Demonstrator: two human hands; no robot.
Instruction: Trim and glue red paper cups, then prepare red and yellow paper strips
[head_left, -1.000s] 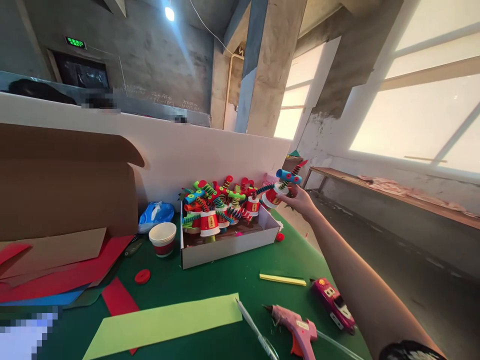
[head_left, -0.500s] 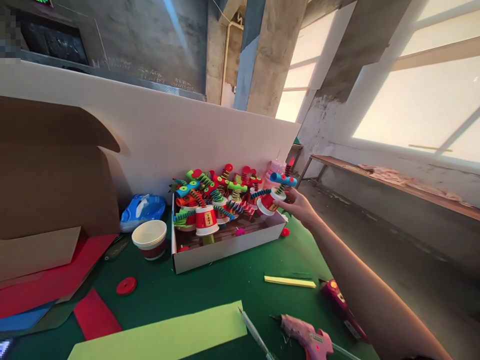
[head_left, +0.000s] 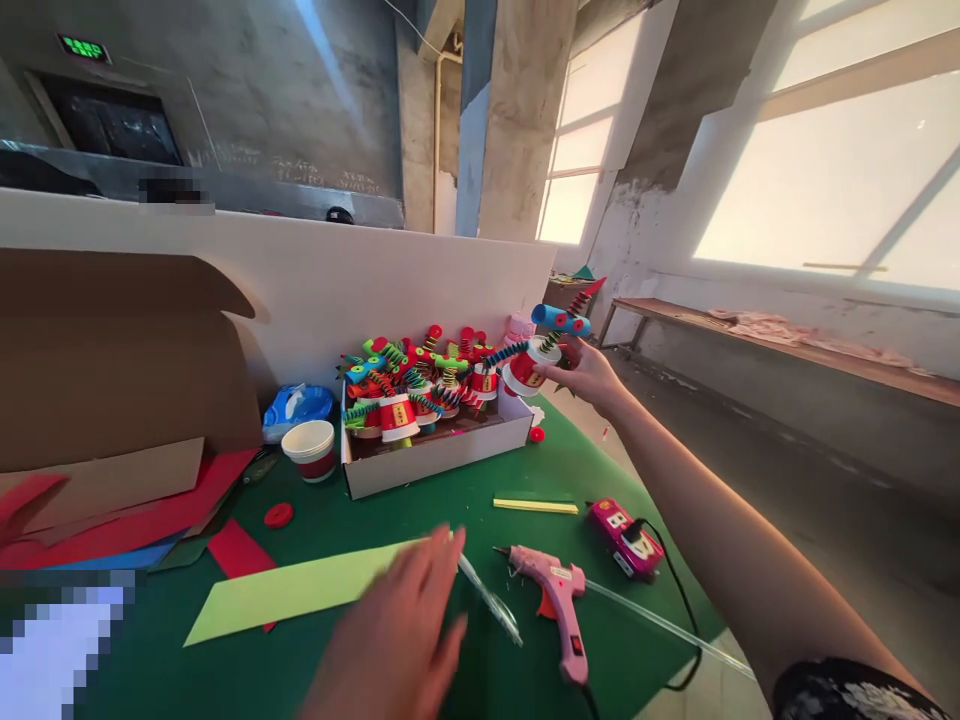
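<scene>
Far wall: dark grey concrete wall (head_left: pixel 285 110), faintly marked with pale handwriting (head_left: pixel 300 175); hung with a lit green rectangular sign (head_left: pixel 84 48) above a dark rectangular opening (head_left: pixel 112 118). Centre: rough grey-brown concrete pillar (head_left: pixel 525 120), beside a blue-painted vertical face (head_left: pixel 476 120) and a thin cream pipe (head_left: pixel 438 140). Right: peeling white plaster wall (head_left: pixel 637 235); brightly glowing pale window panels (head_left: pixel 577 155), crossed by darker bars. Below: long brown wooden bench (head_left: pixel 787 352), topped with crumpled pink material (head_left: pixel 817 338). Underfoot: scuffed grey floor (head_left: pixel 787 460). Foreground: green tabletop (head_left: pixel 435 510), backed by a long white upright partition (head_left: pixel 390 280).
</scene>
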